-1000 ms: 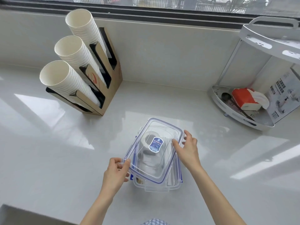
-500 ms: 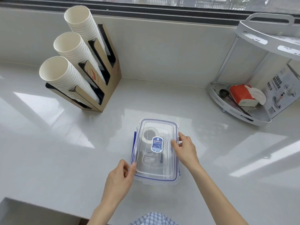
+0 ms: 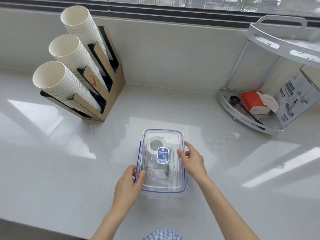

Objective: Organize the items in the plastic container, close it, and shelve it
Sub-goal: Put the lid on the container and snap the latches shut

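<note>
A clear plastic container (image 3: 180, 194) with blue-trimmed clips stands on the white counter near its front edge. Its clear lid (image 3: 162, 181) with a blue sticker (image 3: 162, 155) lies flat on top. Through the lid I see a white roll and some dark items, blurred. My left hand (image 3: 129, 185) grips the lid's left edge by the near corner, thumb on top. My right hand (image 3: 193, 160) holds the right edge midway, fingers over the side clip. The blue left side clip (image 3: 139, 153) stands out from the wall.
A cardboard holder (image 3: 110, 94) with three stacks of white paper cups stands at the back left. A grey two-tier corner shelf (image 3: 249, 122) at the back right carries a red tissue pack (image 3: 252, 103), a dark scoop and a printed box. A window runs behind.
The lid was held tilted above the container a second ago. It has come down and now lies level on the rim, with both hands still on its edges.
</note>
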Tool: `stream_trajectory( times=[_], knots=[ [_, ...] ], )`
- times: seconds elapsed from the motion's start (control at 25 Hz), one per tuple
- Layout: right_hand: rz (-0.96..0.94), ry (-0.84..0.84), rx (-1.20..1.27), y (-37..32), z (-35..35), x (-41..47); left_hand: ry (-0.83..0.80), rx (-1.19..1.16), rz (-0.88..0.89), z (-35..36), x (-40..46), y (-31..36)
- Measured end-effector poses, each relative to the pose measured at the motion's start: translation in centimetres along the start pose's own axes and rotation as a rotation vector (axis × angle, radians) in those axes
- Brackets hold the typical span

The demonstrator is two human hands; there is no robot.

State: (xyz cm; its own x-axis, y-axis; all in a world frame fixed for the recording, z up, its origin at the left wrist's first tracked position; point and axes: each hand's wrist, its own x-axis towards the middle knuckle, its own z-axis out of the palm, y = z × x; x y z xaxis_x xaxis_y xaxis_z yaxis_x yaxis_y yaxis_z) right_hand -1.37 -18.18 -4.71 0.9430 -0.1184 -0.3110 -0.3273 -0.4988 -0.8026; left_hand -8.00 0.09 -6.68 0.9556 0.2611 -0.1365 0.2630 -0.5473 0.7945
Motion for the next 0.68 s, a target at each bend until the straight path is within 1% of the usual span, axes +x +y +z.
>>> stream_trajectory(
  times=[0.08, 0.32, 0.4, 0.52, 0.56, 0.68],
  knots=[
    [0.018, 0.007, 0.036, 0.0, -0.4, 0.0, -0.030, -0.041, 0.002, 0.2, 0.5, 0.1],
    [0.113, 0.119, 0.082, 1.2, -2.1, 0.2, -0.129, -0.118, 0.024, 2.4, 1.9, 1.3],
    [0.184, 0.095, 0.074, 2.1, -2.7, -0.1, -0.152, -0.126, 0.042, 3.0, 2.4, 1.9],
    [0.308, -0.045, 0.139, 3.1, -3.4, -0.8, -0.176, -0.120, 0.021, 3.6, 3.2, 2.6],
    [0.338, -0.060, 0.173, 3.4, -3.4, -1.0, -0.180, -0.108, 0.007, 3.7, 3.5, 2.8],
    [0.360, 0.006, 0.244, 3.8, -3.4, -1.0, -0.199, -0.104, -0.081, 4.4, 4.1, 3.1]
  ],
)
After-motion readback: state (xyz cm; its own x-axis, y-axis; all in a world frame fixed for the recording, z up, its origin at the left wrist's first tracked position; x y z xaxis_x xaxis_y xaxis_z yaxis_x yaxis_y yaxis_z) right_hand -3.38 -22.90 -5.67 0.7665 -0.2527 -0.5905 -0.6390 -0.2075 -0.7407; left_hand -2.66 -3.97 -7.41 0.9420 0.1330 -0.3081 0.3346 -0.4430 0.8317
